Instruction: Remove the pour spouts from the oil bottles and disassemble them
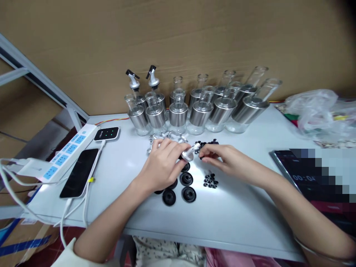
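Note:
My left hand [161,163] is closed around a silver bottle pourer spout [189,152], its tip pointing right. Close by, my right hand [222,157] pinches a small black piece [201,158], mostly hidden by the fingertips; its kind is unclear. Behind the left hand lies a pile of silver pourer parts [182,138], partly covered. Small black lever-like parts [213,142] are heaped beyond the right fingertips. Several round black stopper discs [189,194] lie below my left hand, some hidden by it. To their right is a cluster of short black tubes [210,181].
Two rows of glass bottles with steel sleeves [178,114] stand at the back; two carry pourers [153,78]. On the left are a power strip [69,150], a phone [80,173], a small white device [106,134] and cables. A phone timer [294,174] and plastic bags [311,107] sit right.

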Available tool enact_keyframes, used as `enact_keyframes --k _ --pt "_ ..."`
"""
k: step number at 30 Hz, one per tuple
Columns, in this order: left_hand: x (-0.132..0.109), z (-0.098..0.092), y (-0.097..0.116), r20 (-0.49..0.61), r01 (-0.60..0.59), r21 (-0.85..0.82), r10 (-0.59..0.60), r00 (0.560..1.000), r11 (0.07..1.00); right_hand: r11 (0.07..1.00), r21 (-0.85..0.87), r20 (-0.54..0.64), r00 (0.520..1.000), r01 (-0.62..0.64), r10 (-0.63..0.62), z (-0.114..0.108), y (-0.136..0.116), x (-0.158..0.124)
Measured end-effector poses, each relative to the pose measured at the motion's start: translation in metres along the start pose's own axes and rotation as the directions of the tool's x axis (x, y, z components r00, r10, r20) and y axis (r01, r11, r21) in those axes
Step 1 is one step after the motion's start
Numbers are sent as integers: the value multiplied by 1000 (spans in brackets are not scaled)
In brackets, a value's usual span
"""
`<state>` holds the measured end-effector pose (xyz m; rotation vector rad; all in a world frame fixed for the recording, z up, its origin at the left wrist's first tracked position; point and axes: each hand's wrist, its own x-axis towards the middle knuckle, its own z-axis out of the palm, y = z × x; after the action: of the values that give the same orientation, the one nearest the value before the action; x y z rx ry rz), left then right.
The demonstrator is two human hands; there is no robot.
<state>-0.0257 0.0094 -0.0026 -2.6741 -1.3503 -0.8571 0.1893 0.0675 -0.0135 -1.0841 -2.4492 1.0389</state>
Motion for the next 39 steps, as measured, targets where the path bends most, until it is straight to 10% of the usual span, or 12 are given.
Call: enact_keyframes --k 39 --pt "0 1 -3 -58 -5 91 10 998 996 997 -64 243 968 -52 66 -7 -1 -7"
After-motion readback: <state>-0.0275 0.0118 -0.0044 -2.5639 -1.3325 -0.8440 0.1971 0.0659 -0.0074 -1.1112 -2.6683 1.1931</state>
